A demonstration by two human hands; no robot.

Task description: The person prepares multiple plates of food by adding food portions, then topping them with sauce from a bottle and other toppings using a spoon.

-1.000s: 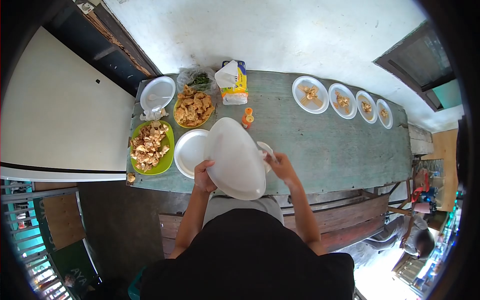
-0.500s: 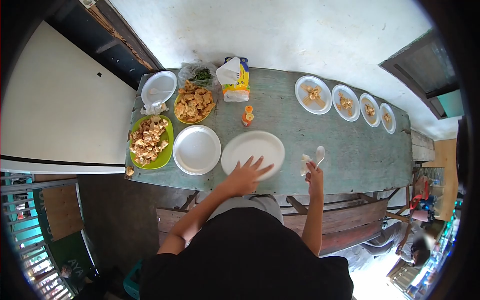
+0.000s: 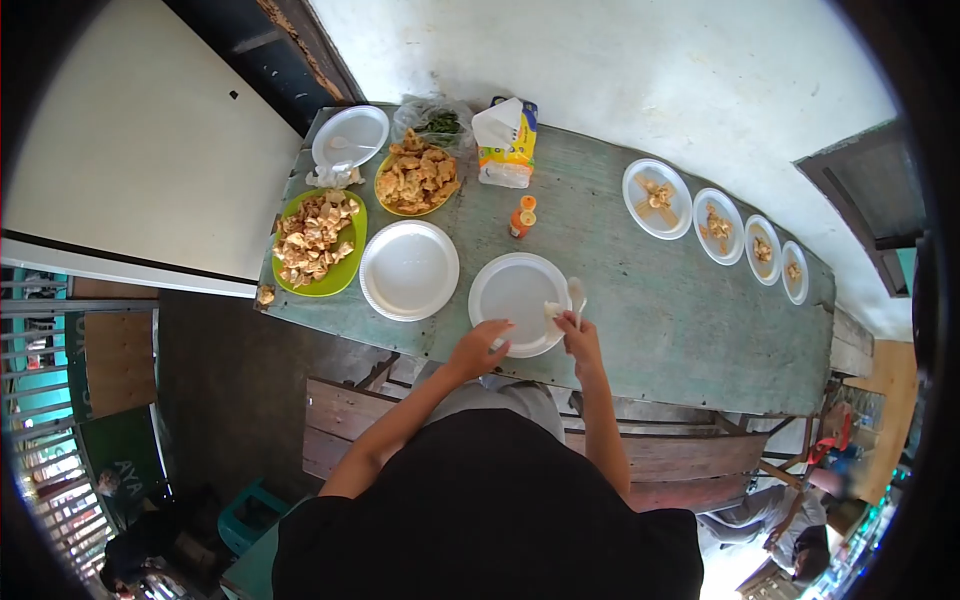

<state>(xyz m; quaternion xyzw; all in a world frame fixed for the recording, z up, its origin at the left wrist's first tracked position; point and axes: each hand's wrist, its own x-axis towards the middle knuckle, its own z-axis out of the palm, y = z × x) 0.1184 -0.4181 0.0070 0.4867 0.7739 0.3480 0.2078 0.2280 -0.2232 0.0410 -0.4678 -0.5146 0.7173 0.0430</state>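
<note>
A round white foam plate (image 3: 515, 285) lies in front of me at the table's near edge. My left hand (image 3: 480, 350) is at its near left rim, thumb and fingers apart with nothing visible between them. Over the plate's right side, my right hand (image 3: 582, 345) is closed on a white plastic spoon (image 3: 577, 292), bowl end up, and a crumpled white tissue (image 3: 552, 318). Another white plate (image 3: 409, 271) sits just to the left. Beyond the near plate stands a small orange-capped bottle (image 3: 522, 218).
At left are a green plate (image 3: 345, 262) of brown pieces, a heaped plate of fried food (image 3: 418, 175), a white plate with a spoon (image 3: 350, 125) and bagged greens (image 3: 440, 122). A tissue pack (image 3: 510, 155) stands by the wall. Several plates with food (image 3: 656, 198) line the right.
My left hand has drawn back from the plate's middle to its near rim. My right hand, with spoon and tissue, has come left over the plate. The view has shifted.
</note>
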